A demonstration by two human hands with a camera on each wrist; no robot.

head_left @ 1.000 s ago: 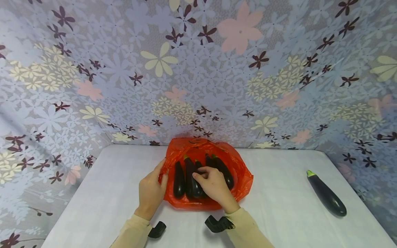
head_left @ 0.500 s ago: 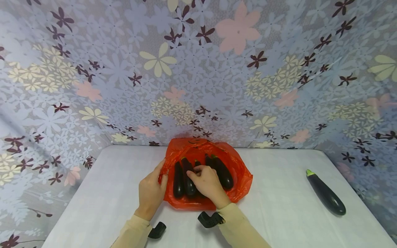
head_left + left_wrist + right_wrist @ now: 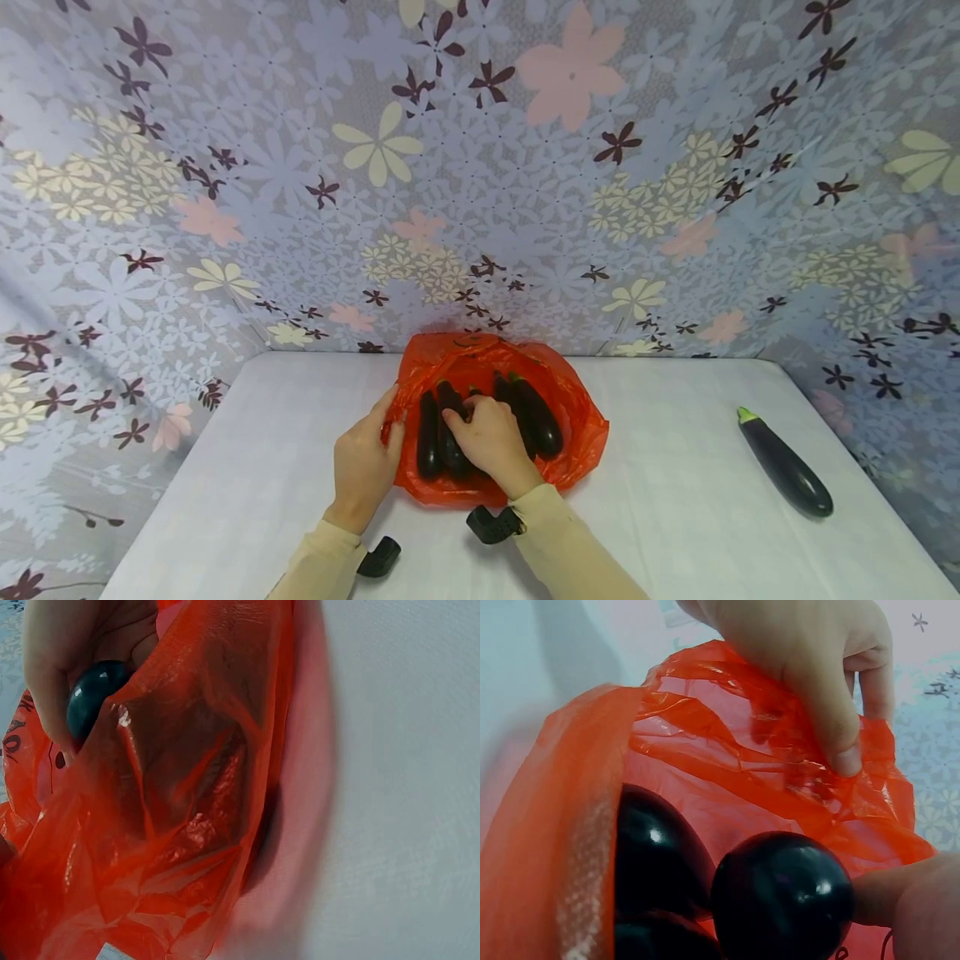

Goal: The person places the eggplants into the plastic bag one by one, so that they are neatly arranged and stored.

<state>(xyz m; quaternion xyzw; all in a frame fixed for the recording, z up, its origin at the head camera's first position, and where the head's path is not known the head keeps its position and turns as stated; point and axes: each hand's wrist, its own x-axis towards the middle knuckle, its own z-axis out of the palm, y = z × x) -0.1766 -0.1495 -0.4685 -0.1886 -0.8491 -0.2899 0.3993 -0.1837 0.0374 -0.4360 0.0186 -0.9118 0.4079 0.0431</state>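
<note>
In the head view an open red plastic bag [image 3: 581, 425] holds several dark purple eggplants side by side. My left hand [image 3: 363, 467] pinches the bag's left edge, and the right wrist view shows the left thumb [image 3: 847, 759] pressed on the film. Inside the bag, my right hand [image 3: 495, 442] grips an eggplant [image 3: 453, 454], thumb on its left and fingers over the top. The glossy rounded end of this eggplant [image 3: 780, 892] fills part of the right wrist view. One eggplant [image 3: 427, 442] lies left of it; others [image 3: 538, 417] lie to the right, partly hidden by the hand.
A single eggplant with a green stem [image 3: 783, 462] lies on the white table [image 3: 667, 467] at the right, outside the bag. Flower-patterned fabric [image 3: 480, 167] rises behind and beside the table. The bag stands near the table's back edge.
My right hand has shifted left inside the bag, and the eggplant under it has moved left, close to the leftmost one. My left hand has kept its hold on the bag edge.
</note>
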